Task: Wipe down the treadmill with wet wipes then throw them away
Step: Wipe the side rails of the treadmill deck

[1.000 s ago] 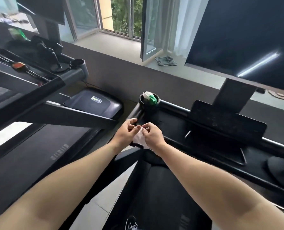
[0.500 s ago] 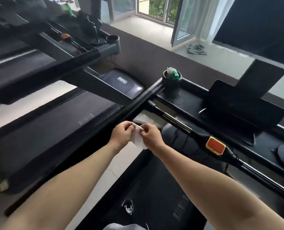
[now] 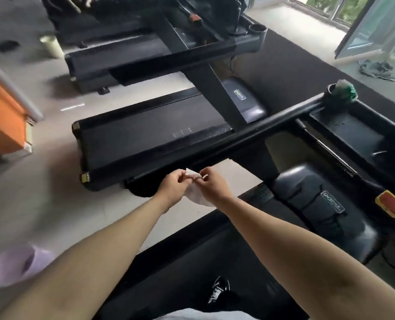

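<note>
A white wet wipe (image 3: 197,195) hangs between my two hands in front of me, just below the black side rail (image 3: 238,140) of the treadmill I stand on. My left hand (image 3: 173,187) pinches its left top edge and my right hand (image 3: 211,184) pinches the right top edge. The green-and-white wipes pack (image 3: 344,90) sticks out of the cup holder at the rail's far end. A black console tray (image 3: 349,132) lies to the right of the rail. My black shoe (image 3: 218,289) rests on the belt below.
A lilac bin (image 3: 18,266) stands on the floor at lower left. A second treadmill (image 3: 145,135) lies to the left, and a third sits behind it. An orange cabinet (image 3: 2,112) is at the far left. A red stop button (image 3: 393,204) is at right.
My view has swung left and down, away from the console screen toward the floor and the lilac bin. Both hands keep hold of the wipe and have drawn back along the rail.
</note>
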### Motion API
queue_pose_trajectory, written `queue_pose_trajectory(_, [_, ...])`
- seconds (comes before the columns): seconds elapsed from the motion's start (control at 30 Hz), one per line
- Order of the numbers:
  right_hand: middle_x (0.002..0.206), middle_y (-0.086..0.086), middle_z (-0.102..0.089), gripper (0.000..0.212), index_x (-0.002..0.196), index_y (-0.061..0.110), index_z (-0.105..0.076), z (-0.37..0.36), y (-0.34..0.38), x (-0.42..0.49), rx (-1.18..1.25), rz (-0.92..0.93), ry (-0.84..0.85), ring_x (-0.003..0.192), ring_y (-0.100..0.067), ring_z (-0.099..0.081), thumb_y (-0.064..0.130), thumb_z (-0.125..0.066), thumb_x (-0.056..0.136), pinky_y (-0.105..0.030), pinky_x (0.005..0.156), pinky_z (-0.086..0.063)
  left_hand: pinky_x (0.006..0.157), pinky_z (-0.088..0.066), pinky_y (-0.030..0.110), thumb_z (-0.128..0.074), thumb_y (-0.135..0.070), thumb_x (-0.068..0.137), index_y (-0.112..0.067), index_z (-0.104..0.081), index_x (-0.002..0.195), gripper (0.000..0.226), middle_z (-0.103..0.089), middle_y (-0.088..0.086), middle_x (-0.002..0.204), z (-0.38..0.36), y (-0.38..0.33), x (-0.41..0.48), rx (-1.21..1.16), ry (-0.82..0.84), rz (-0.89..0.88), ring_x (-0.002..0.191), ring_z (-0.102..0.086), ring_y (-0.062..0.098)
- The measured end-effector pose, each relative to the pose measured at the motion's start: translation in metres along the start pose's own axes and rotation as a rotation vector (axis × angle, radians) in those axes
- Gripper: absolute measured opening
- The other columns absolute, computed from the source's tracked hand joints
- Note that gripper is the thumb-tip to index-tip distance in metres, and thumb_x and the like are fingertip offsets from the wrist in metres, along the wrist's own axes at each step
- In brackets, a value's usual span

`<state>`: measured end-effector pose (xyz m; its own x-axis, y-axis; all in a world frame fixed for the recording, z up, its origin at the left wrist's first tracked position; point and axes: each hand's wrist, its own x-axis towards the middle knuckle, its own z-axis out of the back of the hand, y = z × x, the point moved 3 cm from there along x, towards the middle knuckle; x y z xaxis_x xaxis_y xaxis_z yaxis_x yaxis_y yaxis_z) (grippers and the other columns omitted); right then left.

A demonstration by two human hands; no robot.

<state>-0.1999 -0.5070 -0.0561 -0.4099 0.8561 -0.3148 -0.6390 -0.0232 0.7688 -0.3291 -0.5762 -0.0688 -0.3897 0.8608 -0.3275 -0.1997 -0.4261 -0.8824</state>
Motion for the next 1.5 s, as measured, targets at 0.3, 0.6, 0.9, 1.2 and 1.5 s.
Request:
queue_pose_trajectory(0.3, [0.100, -0.003, -0.064, 0.021, 0.110, 0.017, -0.061, -0.188, 0.027, -0.065, -0.019, -0.166, 0.313, 0.080, -0.015, -0.059, 0.029, -0.062, 0.093, -0.031, 0.069, -0.051, 0.079, -0.049, 0.036, -0.058, -0.035, 0.099, -0.019, -0.072, 0.096, 0.021, -0.069, 0.000, 0.095, 0.129, 0.154, -0.071, 0.125, -0.066, 0.246, 0.092, -0.062, 0.023])
queue_pose_trajectory(0.6, [0.097, -0.005, -0.063, 0.019, 0.114, 0.015, -0.059, -0.281, 0.068, -0.051, -0.012, -0.235, 0.356, 0.075, -0.014, -0.056, 0.015, -0.051, 0.097, -0.023, 0.058, -0.045, 0.082, -0.051, 0.031, -0.058, -0.028, 0.102, -0.024, -0.063, 0.112, 0.012, -0.063, 0.000, 0.115, 0.209, 0.199, -0.062, 0.028, -0.164, 0.266, 0.103, -0.062, 0.022])
queue_pose_trajectory(0.9, [0.105, -0.008, -0.063, 0.023, 0.118, 0.009, -0.062, -0.344, 0.070, 0.011, 0.083, -0.252, 0.193, 0.089, -0.021, -0.059, 0.014, -0.047, 0.101, -0.030, 0.071, -0.050, 0.068, -0.047, 0.024, -0.065, -0.022, 0.097, -0.026, -0.063, 0.114, 0.019, -0.064, -0.005, 0.107, 0.248, 0.245, -0.004, 0.017, -0.168, 0.249, 0.094, -0.062, 0.014])
queue_pose_trajectory(1.2, [0.089, -0.008, -0.061, 0.024, 0.103, 0.001, -0.062, -0.460, 0.032, 0.056, 0.107, -0.239, 0.021, 0.081, -0.022, -0.052, 0.001, -0.042, 0.091, -0.028, 0.061, -0.039, 0.079, -0.049, 0.030, -0.051, -0.032, 0.104, -0.018, -0.068, 0.112, 0.023, -0.069, 0.002, 0.106, 0.282, 0.356, 0.078, 0.131, -0.132, 0.150, 0.096, -0.063, 0.020])
queue_pose_trajectory(1.5, [0.090, -0.007, -0.064, 0.023, 0.103, 0.006, -0.064, -0.626, 0.009, -0.007, 0.266, -0.343, -0.318, 0.078, -0.019, -0.057, -0.001, -0.045, 0.093, -0.028, 0.061, -0.044, 0.087, -0.056, 0.035, -0.064, -0.011, 0.093, -0.030, -0.054, 0.125, 0.039, -0.062, -0.001, 0.118, 0.329, 0.504, 0.039, -0.002, 0.179, -0.033, 0.105, -0.061, 0.017])
